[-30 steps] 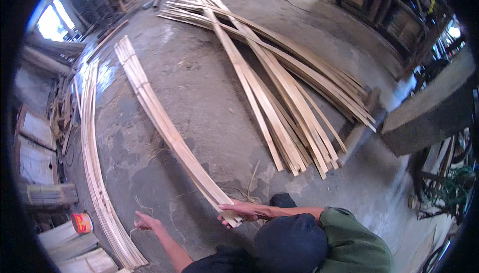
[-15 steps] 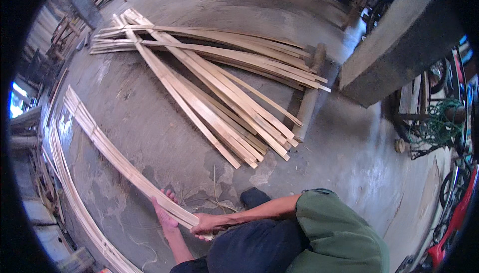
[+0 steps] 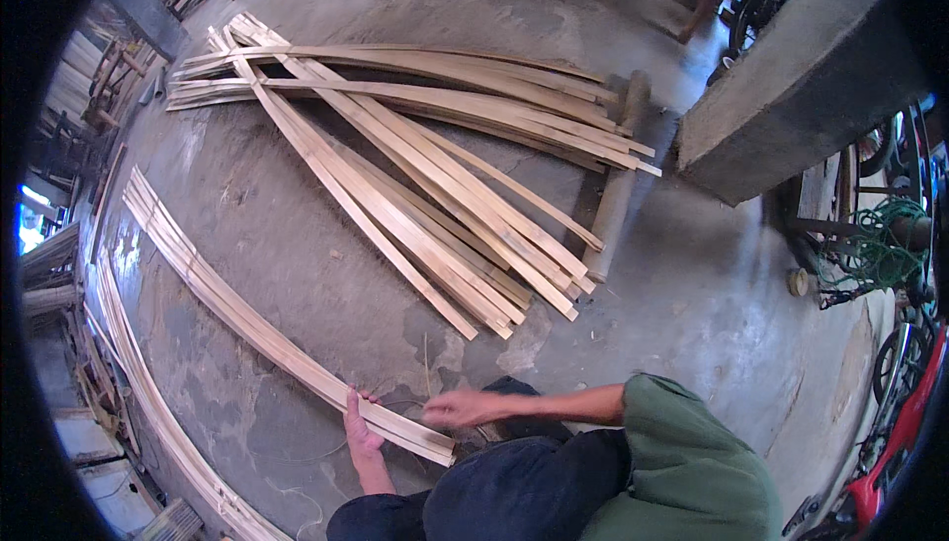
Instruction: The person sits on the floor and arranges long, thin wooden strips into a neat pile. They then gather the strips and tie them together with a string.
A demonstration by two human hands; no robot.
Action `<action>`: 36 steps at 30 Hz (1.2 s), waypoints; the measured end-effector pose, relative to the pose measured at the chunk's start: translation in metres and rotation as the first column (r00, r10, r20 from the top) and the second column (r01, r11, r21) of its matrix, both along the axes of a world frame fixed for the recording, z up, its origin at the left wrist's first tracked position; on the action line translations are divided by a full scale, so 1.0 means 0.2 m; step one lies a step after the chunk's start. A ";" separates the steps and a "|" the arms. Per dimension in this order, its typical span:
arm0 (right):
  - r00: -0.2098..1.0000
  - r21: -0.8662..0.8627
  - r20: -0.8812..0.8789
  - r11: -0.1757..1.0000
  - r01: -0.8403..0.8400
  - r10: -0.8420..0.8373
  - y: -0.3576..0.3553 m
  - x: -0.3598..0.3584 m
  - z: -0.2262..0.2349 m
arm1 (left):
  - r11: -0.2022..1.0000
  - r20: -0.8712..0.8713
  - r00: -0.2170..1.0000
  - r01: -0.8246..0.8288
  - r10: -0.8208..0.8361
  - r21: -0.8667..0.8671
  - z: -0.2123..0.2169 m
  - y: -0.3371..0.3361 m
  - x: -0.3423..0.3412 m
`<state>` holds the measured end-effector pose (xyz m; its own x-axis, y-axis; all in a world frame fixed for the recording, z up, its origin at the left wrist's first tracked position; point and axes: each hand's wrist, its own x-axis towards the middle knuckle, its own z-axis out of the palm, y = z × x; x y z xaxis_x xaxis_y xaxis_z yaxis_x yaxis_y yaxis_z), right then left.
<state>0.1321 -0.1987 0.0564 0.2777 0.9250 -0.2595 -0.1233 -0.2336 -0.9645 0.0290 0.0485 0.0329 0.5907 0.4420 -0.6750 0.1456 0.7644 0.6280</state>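
Note:
A long bundle of thin pale wooden strips [image 3: 262,332] slants from the far left toward my knees. Close to its near end, my left hand [image 3: 364,426] wraps round it from the left, thumb on top. My right hand [image 3: 463,409] is off the bundle, just right of it above my dark trouser leg, with its fingers curled together. Thin strands [image 3: 400,403] lie between that hand and the bundle; whether the fingers pinch one is too small to tell.
Crossed stacks of pale strips [image 3: 415,180] lie ahead, their right ends by a round log [image 3: 618,205]. A second strip bundle [image 3: 158,403] curves along the left. A concrete pillar [image 3: 781,96], green cord [image 3: 885,245] and a red bike frame [image 3: 900,442] are at the right.
My right hand has let go of the bundle's near end and moved up and right. My left hand has shifted slightly right, still round the bundle. The bundle's near end now shows.

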 end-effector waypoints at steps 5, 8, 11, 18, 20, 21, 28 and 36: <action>0.685 0.140 0.448 0.802 0.581 -0.574 -0.56 0.75 -0.01 | 0.999 -0.106 0.994 -0.033 0.029 -0.032 0.00 0.00 -0.04; 0.672 -0.103 0.567 0.768 0.632 -0.476 -0.56 0.81 0.33 | 0.986 -0.053 0.999 -0.021 0.012 -0.164 -0.06 0.03 -0.07; 0.879 -0.202 0.356 0.892 0.404 -0.318 -0.40 0.57 0.31 | 0.996 -0.003 1.000 -0.008 0.008 -0.086 0.02 0.01 0.00; 0.819 -0.281 -0.574 0.941 -0.189 -0.007 0.35 -0.08 0.27 | 0.999 -0.008 0.999 -0.048 0.048 0.023 0.26 -0.03 0.15; 0.880 -0.143 -0.474 0.985 -0.095 0.016 0.39 -0.11 0.21 | 0.987 -0.059 0.998 0.018 -0.008 0.160 0.34 0.05 0.16; 0.918 -0.007 -0.389 0.996 -0.084 0.074 0.41 -0.14 0.16 | 0.976 -0.102 0.995 0.036 -0.014 0.217 0.35 0.12 0.10; 0.910 -0.072 0.301 0.958 -0.276 0.285 0.65 0.16 0.33 | 0.780 -0.260 0.962 0.099 0.083 0.618 0.46 0.51 -0.56; 0.485 -0.133 0.782 0.866 -0.483 0.391 1.40 0.17 0.66 | 0.432 -0.699 0.544 0.549 0.465 0.715 0.51 -0.14 -1.56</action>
<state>0.1671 0.0803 0.1880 -0.1225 0.9904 -0.0641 0.7560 0.0513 -0.6526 -0.2821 0.0209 0.1347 0.1357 0.9873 -0.0830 0.8975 -0.0871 0.4323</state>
